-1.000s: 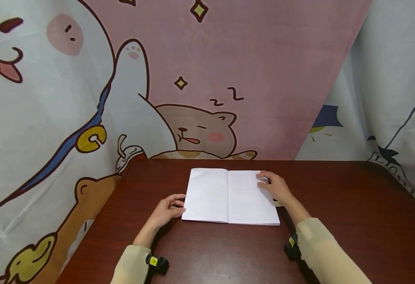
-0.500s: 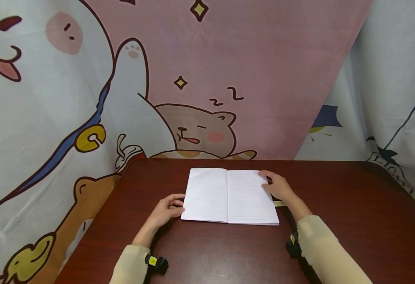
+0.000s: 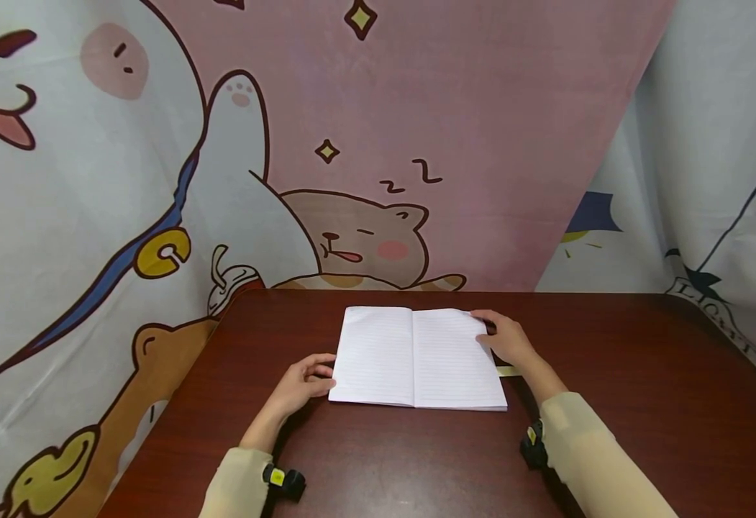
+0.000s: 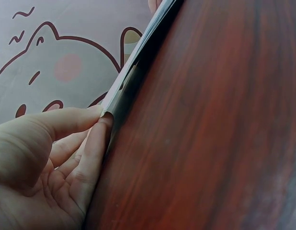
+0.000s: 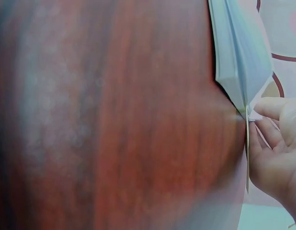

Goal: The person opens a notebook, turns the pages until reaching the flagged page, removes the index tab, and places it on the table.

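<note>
An open notebook (image 3: 378,360) with blank lined pages lies on the brown table. At its left edge is my left hand (image 3: 301,383). In the left wrist view, the thumb (image 4: 76,120) and a finger of that hand pinch the notebook's edge. My right hand (image 3: 508,339) is at the upper right edge, and in the right wrist view its thumb and fingers (image 5: 272,108) pinch the page edge. The right page (image 5: 251,57) bows up slightly there. A pale yellow strip (image 3: 508,371) sticks out from the right side near the right wrist.
The dark wood table (image 3: 403,467) runs back to a cloth backdrop (image 3: 481,144) with cartoon animals. White cloth (image 3: 727,180) hangs at the right side. Each wrist wears a small black camera, the left wrist's camera (image 3: 285,482) near the table's front.
My right hand has drawn back rightward from over the page to its edge, and the page's upper right part now lifts slightly. The left hand holds its place.
</note>
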Action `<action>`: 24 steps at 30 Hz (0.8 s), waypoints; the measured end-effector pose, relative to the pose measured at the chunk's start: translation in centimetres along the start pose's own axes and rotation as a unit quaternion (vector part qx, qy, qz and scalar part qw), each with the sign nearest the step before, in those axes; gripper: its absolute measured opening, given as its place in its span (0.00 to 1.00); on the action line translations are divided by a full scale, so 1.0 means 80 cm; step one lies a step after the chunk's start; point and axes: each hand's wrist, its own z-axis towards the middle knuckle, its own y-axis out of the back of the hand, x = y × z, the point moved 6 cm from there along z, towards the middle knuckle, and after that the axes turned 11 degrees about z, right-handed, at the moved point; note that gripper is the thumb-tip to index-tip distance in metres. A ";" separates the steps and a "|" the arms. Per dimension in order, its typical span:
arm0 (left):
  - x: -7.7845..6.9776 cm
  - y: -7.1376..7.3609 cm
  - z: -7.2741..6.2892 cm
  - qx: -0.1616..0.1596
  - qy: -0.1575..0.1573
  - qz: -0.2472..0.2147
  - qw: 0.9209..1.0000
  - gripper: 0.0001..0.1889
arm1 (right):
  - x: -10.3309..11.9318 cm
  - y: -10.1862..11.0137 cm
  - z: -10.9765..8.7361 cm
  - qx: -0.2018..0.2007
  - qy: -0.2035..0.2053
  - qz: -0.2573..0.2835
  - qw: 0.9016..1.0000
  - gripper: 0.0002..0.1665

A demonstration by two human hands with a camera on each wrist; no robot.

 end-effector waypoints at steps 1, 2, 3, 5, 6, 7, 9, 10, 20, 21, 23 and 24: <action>0.000 0.000 0.000 0.000 0.001 -0.001 1.000 0.27 | 0.000 0.000 0.000 -0.002 0.001 0.002 1.000 0.30; 0.000 0.000 0.000 0.001 -0.001 -0.002 1.000 0.27 | -0.001 0.000 0.001 -0.005 0.001 0.006 1.000 0.30; 0.000 0.000 0.000 0.001 -0.002 -0.002 1.000 0.27 | -0.002 0.000 0.000 -0.006 0.003 0.007 1.000 0.30; -0.001 0.000 -0.001 0.002 -0.004 -0.004 1.000 0.27 | -0.003 0.000 0.000 -0.012 0.004 0.013 1.000 0.29; -0.001 0.000 -0.001 0.002 -0.005 -0.005 1.000 0.27 | -0.003 0.001 0.000 -0.015 0.003 0.017 1.000 0.29; -0.001 0.000 -0.001 0.002 -0.005 -0.005 1.000 0.27 | -0.003 0.001 0.000 -0.018 0.003 0.019 1.000 0.28; -0.002 0.000 -0.001 0.003 -0.007 -0.006 1.000 0.27 | -0.003 0.002 -0.001 -0.023 0.002 0.024 0.999 0.28; -0.002 0.000 -0.001 0.003 -0.007 -0.006 1.000 0.27 | -0.003 0.002 -0.001 -0.027 0.000 0.028 0.999 0.27; -0.001 -0.001 0.000 0.003 -0.009 -0.004 1.000 0.27 | -0.001 0.004 -0.001 -0.038 0.005 0.031 0.999 0.21; 0.001 -0.001 0.001 0.004 -0.010 -0.004 1.000 0.27 | 0.000 0.004 -0.001 -0.039 0.007 0.028 0.999 0.20; 0.002 -0.001 0.002 0.005 -0.011 -0.005 1.000 0.27 | 0.000 0.004 -0.002 -0.041 0.007 0.022 0.999 0.19; 0.003 -0.001 0.002 0.005 -0.012 -0.005 1.000 0.27 | 0.000 0.004 -0.002 -0.042 0.008 0.018 0.999 0.19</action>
